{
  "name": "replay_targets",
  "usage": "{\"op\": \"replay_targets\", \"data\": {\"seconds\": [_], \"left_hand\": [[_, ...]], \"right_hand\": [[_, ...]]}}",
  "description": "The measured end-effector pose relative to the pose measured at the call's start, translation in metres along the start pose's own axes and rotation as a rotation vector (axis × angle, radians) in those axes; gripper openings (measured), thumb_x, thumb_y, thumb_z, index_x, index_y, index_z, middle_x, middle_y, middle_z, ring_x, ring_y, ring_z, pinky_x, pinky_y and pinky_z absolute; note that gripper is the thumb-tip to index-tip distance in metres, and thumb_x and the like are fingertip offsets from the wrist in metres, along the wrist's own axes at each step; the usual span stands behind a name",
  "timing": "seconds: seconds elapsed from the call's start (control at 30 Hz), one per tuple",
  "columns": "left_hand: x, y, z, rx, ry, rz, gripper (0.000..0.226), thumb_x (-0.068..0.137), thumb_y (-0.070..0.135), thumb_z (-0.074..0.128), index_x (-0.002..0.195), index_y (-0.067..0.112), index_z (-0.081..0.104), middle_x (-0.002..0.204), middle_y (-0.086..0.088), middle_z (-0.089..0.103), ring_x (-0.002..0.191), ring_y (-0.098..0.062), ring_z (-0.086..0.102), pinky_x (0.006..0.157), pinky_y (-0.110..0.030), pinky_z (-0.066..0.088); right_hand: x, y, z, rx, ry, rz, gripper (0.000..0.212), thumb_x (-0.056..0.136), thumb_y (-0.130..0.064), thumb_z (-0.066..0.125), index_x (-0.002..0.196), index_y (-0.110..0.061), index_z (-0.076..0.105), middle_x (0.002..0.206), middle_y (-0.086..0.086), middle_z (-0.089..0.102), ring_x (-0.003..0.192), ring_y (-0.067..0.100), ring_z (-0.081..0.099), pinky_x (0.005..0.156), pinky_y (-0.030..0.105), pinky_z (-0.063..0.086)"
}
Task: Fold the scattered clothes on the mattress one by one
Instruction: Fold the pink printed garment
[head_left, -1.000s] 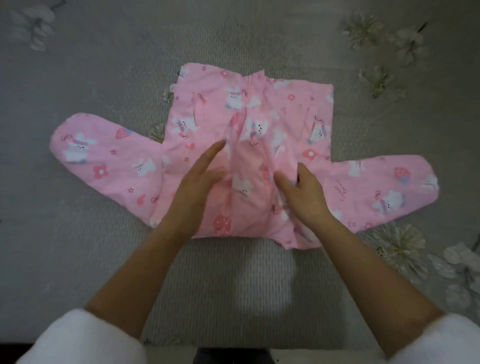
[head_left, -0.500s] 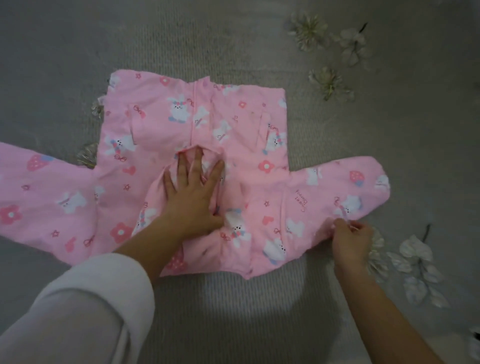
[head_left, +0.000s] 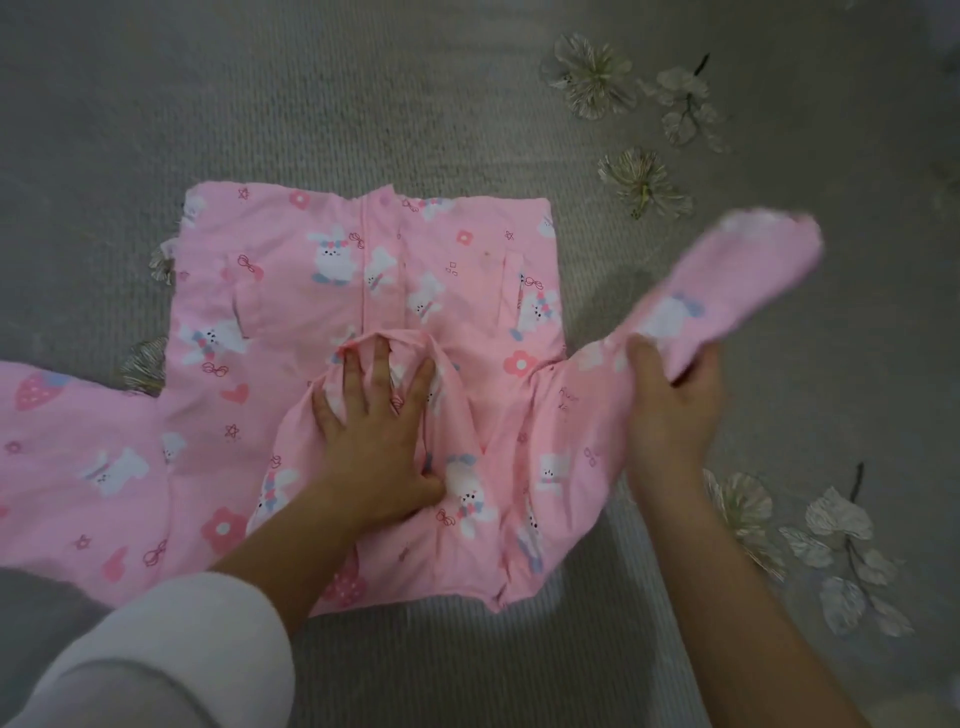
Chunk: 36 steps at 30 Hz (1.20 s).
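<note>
fingers (head_left: 387, 364) of my left hand (head_left: 374, 441) splay flat on the pink top (head_left: 291, 312); my right hand (head_left: 670, 405) grips its raised sleeve (head_left: 727, 280). first fold barely begun, the other sleeve at frame left unfolded.

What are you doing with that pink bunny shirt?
A person is folding the pink bunny shirt, which lies spread out on the grey mattress. The left hand presses flat on the middle of it, fingers spread. The right hand grips the right sleeve and has it lifted off the mattress, blurred with motion. The left sleeve lies flat, not yet folded.
</note>
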<state>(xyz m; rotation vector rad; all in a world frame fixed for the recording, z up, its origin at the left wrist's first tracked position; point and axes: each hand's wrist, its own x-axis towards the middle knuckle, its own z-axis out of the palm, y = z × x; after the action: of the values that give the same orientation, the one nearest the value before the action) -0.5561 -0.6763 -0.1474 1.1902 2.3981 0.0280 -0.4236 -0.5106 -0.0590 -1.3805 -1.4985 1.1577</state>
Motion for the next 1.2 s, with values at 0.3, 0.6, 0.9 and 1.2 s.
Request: {"op": "replay_targets", "data": {"seconds": [0.3, 0.6, 0.9, 1.2], "left_hand": [[0.004, -0.002, -0.005, 0.008, -0.056, 0.007, 0.125, 0.063, 0.054, 0.066, 0.142, 0.033, -0.029, 0.15, -0.012, -0.034, 0.137, -0.041, -0.031, 0.109, -0.068, 0.0], [0.016, -0.028, -0.025, -0.281, -0.118, 0.133, 0.114, 0.072, 0.04, 0.068, 0.148, 0.035, -0.016, 0.158, 0.002, -0.018, 0.145, -0.027, -0.017, 0.112, -0.062, 0.006], [-0.038, -0.104, -0.033, -0.945, 0.473, -0.447, 0.034, 0.085, 0.002, 0.058, 0.113, 0.019, 0.062, 0.114, 0.0, 0.065, 0.092, -0.007, 0.058, 0.085, -0.017, 0.043], [-0.093, -0.161, -0.008, -0.676, 0.633, -1.019, 0.08, 0.075, 0.024, 0.064, 0.145, 0.015, 0.026, 0.15, -0.016, 0.024, 0.139, -0.035, 0.018, 0.112, -0.05, 0.014]], "right_hand": [[-0.025, 0.023, 0.111, -0.672, -0.711, -0.172, 0.04, 0.1, -0.043, 0.033, 0.132, -0.027, 0.051, 0.134, -0.001, 0.049, 0.127, 0.021, 0.036, 0.106, 0.042, 0.024], [-0.055, 0.041, 0.103, -0.704, -0.762, -0.233, 0.069, 0.087, -0.06, 0.01, 0.152, -0.036, 0.007, 0.157, -0.01, 0.024, 0.147, 0.015, 0.013, 0.116, 0.044, -0.001], [-0.073, 0.049, 0.132, -1.075, -0.813, -0.172, 0.096, 0.081, -0.079, 0.032, 0.15, -0.032, -0.016, 0.159, 0.0, -0.019, 0.145, 0.026, -0.02, 0.112, 0.057, -0.013], [-0.071, 0.044, 0.141, -1.349, -0.858, -0.236, 0.096, 0.083, -0.079, 0.022, 0.149, -0.024, -0.021, 0.158, 0.009, -0.021, 0.145, 0.036, -0.015, 0.11, 0.065, -0.001]]}}
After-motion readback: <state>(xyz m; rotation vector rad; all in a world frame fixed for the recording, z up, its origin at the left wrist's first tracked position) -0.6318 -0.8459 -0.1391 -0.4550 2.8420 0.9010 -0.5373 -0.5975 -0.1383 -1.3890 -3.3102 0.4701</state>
